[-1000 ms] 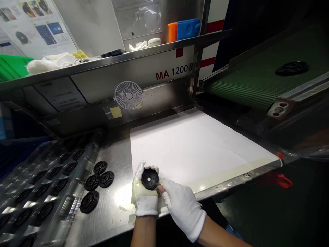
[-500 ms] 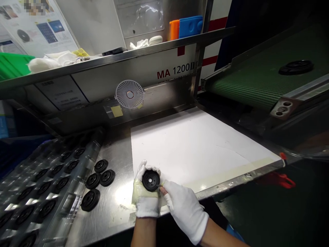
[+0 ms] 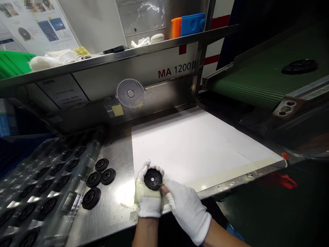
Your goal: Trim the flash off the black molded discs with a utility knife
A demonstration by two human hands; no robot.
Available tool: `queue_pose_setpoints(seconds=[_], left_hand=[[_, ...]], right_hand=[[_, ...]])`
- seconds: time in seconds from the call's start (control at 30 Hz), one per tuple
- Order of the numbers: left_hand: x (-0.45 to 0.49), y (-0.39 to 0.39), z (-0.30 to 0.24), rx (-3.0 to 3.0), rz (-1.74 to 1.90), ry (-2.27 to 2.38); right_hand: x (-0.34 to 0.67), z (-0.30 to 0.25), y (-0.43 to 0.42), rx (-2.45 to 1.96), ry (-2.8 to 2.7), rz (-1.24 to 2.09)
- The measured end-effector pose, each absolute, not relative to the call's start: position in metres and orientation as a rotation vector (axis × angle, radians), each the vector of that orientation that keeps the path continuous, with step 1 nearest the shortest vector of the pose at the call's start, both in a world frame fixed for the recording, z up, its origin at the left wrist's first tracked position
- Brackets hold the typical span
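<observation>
black ribbed disc (image 3: 153, 179), central hole, in left hand (image 3: 147, 200)

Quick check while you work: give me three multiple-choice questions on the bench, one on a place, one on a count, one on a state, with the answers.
1. Where do the loose black discs lie?
A) On the steel table top, beside the clear plastic tray
B) On the white sheet
C) On the conveyor belt

2. How many loose discs lie there?
A) Two
B) Four
C) Seven

3. How does the left hand hold its disc?
A) Pinched edge-on
B) It is not touching it
C) Cupped flat, centre hole up

Answers:
1. A: they sit on bare steel, outside the tray.
2. B: four show apart from those in the tray.
3. C: the hole faces up and the fingers curl round the rim.
</observation>
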State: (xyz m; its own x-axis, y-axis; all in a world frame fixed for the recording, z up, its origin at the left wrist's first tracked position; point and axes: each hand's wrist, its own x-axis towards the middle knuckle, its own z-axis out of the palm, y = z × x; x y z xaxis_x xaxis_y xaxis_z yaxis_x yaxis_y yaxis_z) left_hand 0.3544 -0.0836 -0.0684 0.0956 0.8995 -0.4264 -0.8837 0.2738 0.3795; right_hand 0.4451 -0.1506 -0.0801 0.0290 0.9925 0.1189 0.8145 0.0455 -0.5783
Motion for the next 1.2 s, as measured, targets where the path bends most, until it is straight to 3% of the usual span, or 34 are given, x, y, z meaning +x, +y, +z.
queue_pose_setpoints(seconds=[0.13,0.33,1.2], left_hand=[[0.354,-0.084,-0.071,0.048,1.387,0.633],[0.345,-0.089,-0.064,0.059,1.212,0.613],[0.349,-0.083,-0.067,0.055,1.394,0.597]], right_hand=[[0.439,-0.08,-0.154,-1.782,-1.847,0.475],[0.449,-0.079,-0.148,-1.756,-1.822,0.487],[0.446,-0.076,-0.149,-1.758,-1.786,0.458]])
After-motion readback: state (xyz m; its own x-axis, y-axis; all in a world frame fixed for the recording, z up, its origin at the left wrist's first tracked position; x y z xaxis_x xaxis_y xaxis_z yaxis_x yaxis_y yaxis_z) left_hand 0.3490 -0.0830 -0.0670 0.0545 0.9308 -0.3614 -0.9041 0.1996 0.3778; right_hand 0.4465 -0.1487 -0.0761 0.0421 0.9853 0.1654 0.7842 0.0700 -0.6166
